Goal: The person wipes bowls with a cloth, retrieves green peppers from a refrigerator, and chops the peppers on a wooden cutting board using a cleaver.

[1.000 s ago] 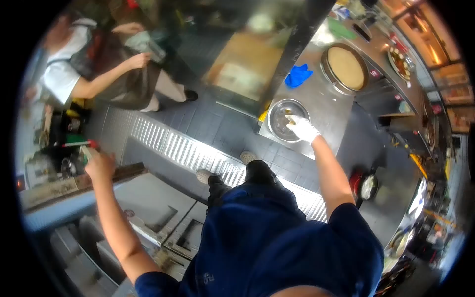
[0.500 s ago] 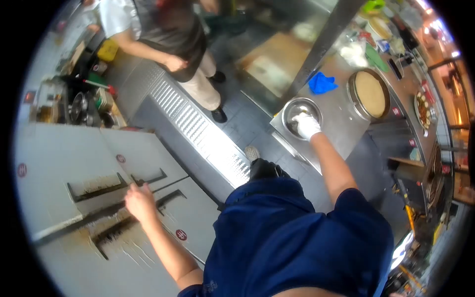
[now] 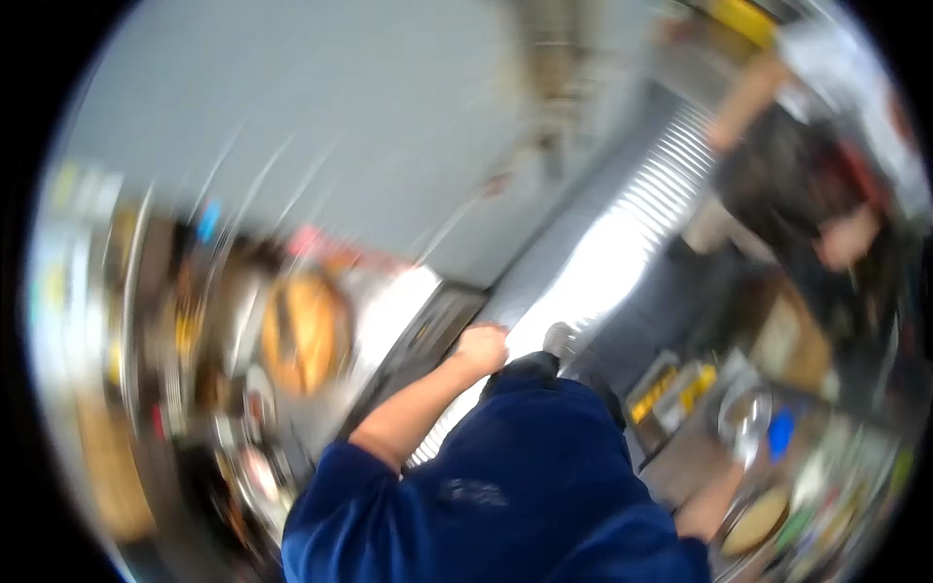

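The whole view is smeared by motion. My left hand (image 3: 483, 348) hangs in front of my body above the metal floor grate (image 3: 622, 248), its fingers curled in a loose fist with nothing visible in them. Far to the right, my right hand (image 3: 745, 450) wears a white glove and is at the near rim of a round metal bowl (image 3: 745, 414). Blur hides its fingers and whether they grip the rim. Beside the bowl lies a blue cloth (image 3: 780, 433). A round pan with a flat tan top (image 3: 756, 522) stands nearer to me on the same counter.
A person in a dark apron (image 3: 777, 165) stands at the upper right, beyond the grate. Pale cabinet doors (image 3: 369, 126) fill the upper left. At left, a round wooden board (image 3: 309, 335) with a dark object on it sits on a worktop. Yellow items (image 3: 685, 387) stand near the bowl.
My view has swung left, so the bowl and person now appear farther right. My left hand has left the cabinet handles and come in front of my body, its fingers curled.
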Demonstrator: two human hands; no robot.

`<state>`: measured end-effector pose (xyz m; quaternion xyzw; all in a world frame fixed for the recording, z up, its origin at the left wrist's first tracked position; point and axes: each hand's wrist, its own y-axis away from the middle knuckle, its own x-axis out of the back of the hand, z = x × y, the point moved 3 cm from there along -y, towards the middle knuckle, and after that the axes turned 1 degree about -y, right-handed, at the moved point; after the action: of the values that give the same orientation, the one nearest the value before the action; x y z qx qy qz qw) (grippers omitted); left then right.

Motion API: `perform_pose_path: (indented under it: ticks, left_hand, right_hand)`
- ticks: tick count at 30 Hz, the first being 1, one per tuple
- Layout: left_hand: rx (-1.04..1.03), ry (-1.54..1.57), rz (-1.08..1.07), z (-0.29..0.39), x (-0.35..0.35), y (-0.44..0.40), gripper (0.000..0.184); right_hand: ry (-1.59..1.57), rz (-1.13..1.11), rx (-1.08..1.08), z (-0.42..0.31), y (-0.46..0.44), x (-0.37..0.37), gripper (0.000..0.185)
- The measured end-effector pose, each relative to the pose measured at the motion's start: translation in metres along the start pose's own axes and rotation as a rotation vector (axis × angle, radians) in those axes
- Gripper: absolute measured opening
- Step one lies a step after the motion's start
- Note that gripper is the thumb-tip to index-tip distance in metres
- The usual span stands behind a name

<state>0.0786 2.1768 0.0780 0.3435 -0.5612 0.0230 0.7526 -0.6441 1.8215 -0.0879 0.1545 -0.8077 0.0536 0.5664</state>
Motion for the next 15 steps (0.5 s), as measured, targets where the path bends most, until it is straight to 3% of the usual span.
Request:
perform_pose_path:
  ticks: [1, 2, 3, 4, 6, 7, 9, 11, 12, 13, 14, 15]
  left_hand:
    - [0.047, 0.051, -0.043, -0.019, -0.023, 0.018, 0.029]
    - [0.139, 0.092, -0.010, -0.040, -0.038, 0.036, 0.030]
    - [0.212, 0.128, 0.017, -0.055, -0.054, 0.055, 0.030]
    - [0.282, 0.150, 0.066, -0.046, -0.085, 0.094, 0.031]
    - [0.452, 0.284, 0.088, -0.055, -0.119, 0.150, 0.033]
    - [0.524, 0.350, 0.101, -0.056, -0.129, 0.177, 0.034]
    - [0.592, 0.496, 0.282, -0.031, -0.160, 0.223, 0.032]
    - [0.631, 0.678, 0.429, -0.012, -0.157, 0.249, 0.038]
    - [0.614, 0.793, 0.467, -0.013, -0.166, 0.258, 0.051]
    - [0.644, 0.941, 0.494, -0.010, -0.157, 0.262, 0.054]
    - [0.666, 1.093, 0.523, -0.005, -0.141, 0.270, 0.058]
    - [0.678, 1.247, 0.552, -0.003, -0.133, 0.273, 0.061]
  right_hand:
    - [-0.015, -0.019, 0.138, -0.005, 0.000, 0.004, 0.059]
    - [-0.467, 0.020, -0.206, -0.031, 0.018, 0.017, 0.055]
    - [-0.942, 0.230, -0.518, -0.067, 0.038, 0.035, 0.051]
    - [-1.058, 0.222, -0.582, 0.010, 0.039, 0.002, 0.048]
    - [-0.657, -0.063, -0.891, -0.034, 0.041, 0.009, 0.052]
    - [-0.857, 0.017, -0.636, -0.012, 0.025, -0.020, 0.040]
    - [-0.858, -0.032, -0.227, -0.095, 0.007, -0.018, 0.034]
    - [-0.757, -0.289, -0.152, -0.187, -0.020, -0.028, 0.031]
    - [-0.794, -0.505, -0.157, -0.283, -0.001, -0.016, 0.044]
    - [-0.744, -0.548, -0.100, -0.382, 0.024, 0.001, 0.043]
    - [-0.689, -0.553, 0.172, -0.459, 0.048, 0.008, 0.042]
    - [-0.745, -0.677, 0.210, -0.513, 0.067, -0.003, 0.041]
